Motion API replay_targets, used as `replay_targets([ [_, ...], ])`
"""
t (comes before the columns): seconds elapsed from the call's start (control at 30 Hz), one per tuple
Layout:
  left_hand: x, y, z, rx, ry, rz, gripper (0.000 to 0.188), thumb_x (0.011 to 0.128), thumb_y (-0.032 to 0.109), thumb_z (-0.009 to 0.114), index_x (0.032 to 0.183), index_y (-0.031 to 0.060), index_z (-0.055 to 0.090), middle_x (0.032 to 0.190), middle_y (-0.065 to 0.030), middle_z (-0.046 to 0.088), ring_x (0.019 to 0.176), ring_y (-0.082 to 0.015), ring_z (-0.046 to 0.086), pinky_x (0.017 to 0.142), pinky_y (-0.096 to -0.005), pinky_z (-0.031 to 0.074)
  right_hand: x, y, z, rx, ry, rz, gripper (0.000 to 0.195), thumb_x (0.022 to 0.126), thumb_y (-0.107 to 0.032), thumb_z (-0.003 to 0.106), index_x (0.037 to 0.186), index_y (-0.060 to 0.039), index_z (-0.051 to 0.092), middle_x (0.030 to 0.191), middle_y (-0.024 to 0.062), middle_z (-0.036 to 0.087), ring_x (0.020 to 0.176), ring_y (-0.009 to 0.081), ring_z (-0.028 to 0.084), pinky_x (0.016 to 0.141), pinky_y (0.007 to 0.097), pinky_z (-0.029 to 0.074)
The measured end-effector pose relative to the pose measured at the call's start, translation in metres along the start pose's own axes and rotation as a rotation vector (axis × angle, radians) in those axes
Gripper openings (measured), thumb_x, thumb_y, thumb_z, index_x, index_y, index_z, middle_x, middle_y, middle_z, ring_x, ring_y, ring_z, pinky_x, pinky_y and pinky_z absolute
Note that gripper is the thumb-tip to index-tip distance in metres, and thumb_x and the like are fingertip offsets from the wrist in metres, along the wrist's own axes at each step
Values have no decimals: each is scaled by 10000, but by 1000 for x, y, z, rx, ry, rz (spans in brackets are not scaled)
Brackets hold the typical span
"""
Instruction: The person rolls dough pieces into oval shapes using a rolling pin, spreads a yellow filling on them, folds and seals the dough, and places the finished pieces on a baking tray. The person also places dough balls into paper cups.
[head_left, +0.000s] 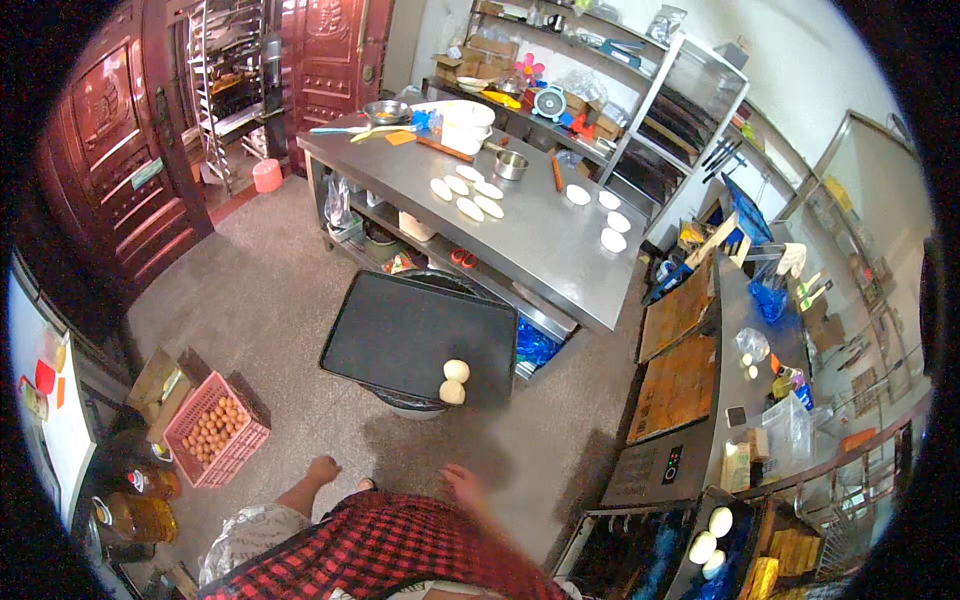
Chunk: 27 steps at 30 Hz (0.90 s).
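My left hand (324, 470) hangs low over the floor, its fingers loosely curled and nothing seen in them. Slightly blurred, my right hand (463, 480) is in front of my red and black checked apron (390, 540), fingers extended and no object held. Ahead of both hands is a black baking tray (412, 322), resting on top of a bin lined with a black bag (401, 399). Two round dough pieces (455, 371) touch each other near the tray's right front corner. Neither hand touches the tray.
A steel worktable (555, 247) behind the tray bears flattened dough ovals (470, 208), white dough rounds (613, 240), a saucepan (511, 165) and rolling pins (445, 149). A pink crate of eggs (255, 439) stands on the left floor. An oven (667, 465) lines the right.
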<state>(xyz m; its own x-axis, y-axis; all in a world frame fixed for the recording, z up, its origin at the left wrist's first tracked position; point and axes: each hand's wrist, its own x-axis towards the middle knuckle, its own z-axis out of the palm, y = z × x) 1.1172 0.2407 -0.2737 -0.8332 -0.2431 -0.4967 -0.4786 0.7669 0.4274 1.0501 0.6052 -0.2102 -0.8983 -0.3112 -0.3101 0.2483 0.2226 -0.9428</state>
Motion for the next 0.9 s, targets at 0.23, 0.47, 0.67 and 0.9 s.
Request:
replay_targets([
  [0.23, 6, -124, -41, -246, 296, -218, 283, 698, 270, 641, 824, 19, 673, 796, -183, 650, 803, -327, 629, 752, -396, 497, 48, -62, 122, 364, -101, 327, 277, 838, -124, 606, 1086, -17, 545, 886, 67, 619, 695, 146, 578, 623, 274, 488],
  [0.47, -27, -179, 6, -434, 36, -310, 299, 668, 292, 629, 775, 18, 678, 768, -183, 649, 746, -315, 639, 713, -389, 506, 89, -66, 125, 200, 61, 376, 234, 864, -134, 552, 1069, -22, 546, 974, 85, 603, 811, 166, 582, 685, 312, 494],
  [0.67, 30, -86, -32, -281, -51, -40, 353, 716, 286, 625, 919, -2, 642, 807, -156, 657, 778, -294, 639, 723, -367, 504, 143, -48, 54, -1078, 99, -80, 365, 841, -375, 500, 1022, -65, 568, 972, 97, 572, 870, 256, 526, 866, 396, 388],
  [0.9, 110, -6, -126, -175, 8, 14, 358, 736, 293, 627, 954, 9, 632, 882, -183, 642, 842, -313, 625, 764, -381, 490, 213, -29, -1, -325, 405, 218, 468, 807, -250, 580, 1163, 38, 484, 1130, 201, 525, 1043, 357, 495, 901, 433, 388],
])
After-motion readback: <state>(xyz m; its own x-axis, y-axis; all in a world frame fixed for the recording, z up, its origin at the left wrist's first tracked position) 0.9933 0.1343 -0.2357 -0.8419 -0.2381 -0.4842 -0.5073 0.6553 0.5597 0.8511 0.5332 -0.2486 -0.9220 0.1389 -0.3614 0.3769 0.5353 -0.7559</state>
